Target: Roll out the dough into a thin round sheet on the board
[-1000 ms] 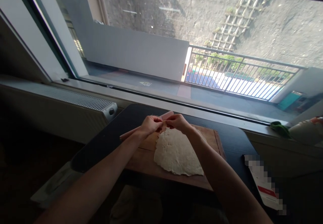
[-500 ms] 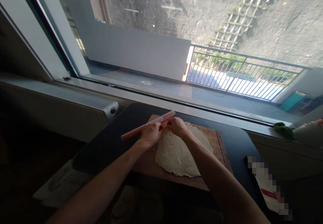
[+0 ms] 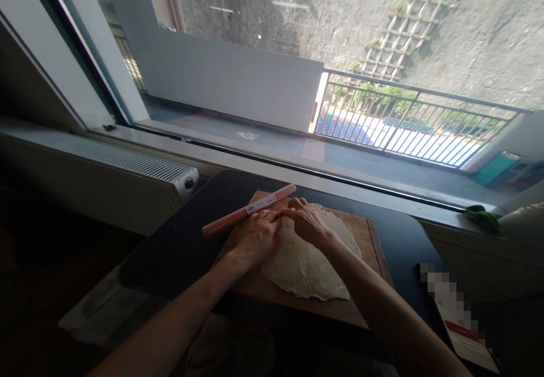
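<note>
A flat, rolled-out sheet of pale dough (image 3: 308, 272) lies on a wooden board (image 3: 376, 252). My left hand (image 3: 260, 234) rests flat at the dough's left edge, its fingers stretched out towards the far side. Across from it, my right hand (image 3: 311, 223) bends over the dough's far left edge with curled fingers, their tips meeting near the left fingertips. The pinched bit of dough is mostly hidden by the fingers. Just beyond my left hand, a pinkish rolling pin (image 3: 229, 221) with a printed label lies slantwise over the board's far left corner.
The board sits on a dark table (image 3: 170, 258) with rounded corners, set against a window sill (image 3: 255, 159). A white radiator (image 3: 140, 176) stands at the left. At the table's right edge lies a partly blurred-out pale item with a red band (image 3: 461, 330). A green cloth (image 3: 482, 218) is on the sill.
My left hand has gone from curled fingers to lying flatter, with its fingers extended. My right hand stays near the same edge, its wrist slightly further right. The view has shifted slightly.
</note>
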A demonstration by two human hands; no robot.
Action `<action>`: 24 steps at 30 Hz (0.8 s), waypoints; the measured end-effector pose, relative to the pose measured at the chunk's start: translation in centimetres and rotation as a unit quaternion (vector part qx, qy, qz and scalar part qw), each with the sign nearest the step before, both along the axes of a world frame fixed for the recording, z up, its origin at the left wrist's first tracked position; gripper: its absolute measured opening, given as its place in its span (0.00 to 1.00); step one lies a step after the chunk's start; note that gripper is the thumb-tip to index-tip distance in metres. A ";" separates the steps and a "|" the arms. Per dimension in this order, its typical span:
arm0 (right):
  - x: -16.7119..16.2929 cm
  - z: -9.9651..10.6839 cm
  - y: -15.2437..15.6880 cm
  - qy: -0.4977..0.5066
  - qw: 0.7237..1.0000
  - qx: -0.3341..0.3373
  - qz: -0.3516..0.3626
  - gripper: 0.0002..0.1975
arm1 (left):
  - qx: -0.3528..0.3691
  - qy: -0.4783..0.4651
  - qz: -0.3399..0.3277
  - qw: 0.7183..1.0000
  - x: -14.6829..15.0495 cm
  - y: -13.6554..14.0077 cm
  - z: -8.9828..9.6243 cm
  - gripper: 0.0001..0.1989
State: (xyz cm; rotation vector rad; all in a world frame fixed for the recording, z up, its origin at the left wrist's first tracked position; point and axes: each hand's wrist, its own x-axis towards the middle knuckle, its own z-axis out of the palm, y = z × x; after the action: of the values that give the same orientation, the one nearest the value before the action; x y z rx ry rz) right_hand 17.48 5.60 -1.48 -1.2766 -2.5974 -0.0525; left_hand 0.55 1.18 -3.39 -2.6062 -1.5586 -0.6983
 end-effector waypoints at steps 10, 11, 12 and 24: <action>1.5 -0.8 -0.5 -0.015 1.000 0.006 0.014 0.26 | -0.008 0.024 0.015 1.000 -0.5 -0.5 -0.4 0.20; 1.3 -0.6 -0.4 -0.025 1.000 0.006 0.009 0.26 | -0.008 0.026 0.021 0.999 -0.3 -0.3 -0.3 0.21; 1.1 -0.3 -0.2 -0.036 0.999 0.007 0.000 0.26 | -0.011 0.028 0.024 0.999 0.0 -0.1 -0.2 0.21; 0.6 -0.2 -0.5 -0.064 0.995 0.003 -0.082 0.18 | -0.058 0.068 0.011 0.996 -0.1 -1.0 -1.0 0.24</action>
State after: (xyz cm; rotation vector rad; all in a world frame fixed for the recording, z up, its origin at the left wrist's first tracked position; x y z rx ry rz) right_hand 18.08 5.13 -1.72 -1.5285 -2.5892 -0.1769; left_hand 0.43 0.17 -4.43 -2.6486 -1.6317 -0.4305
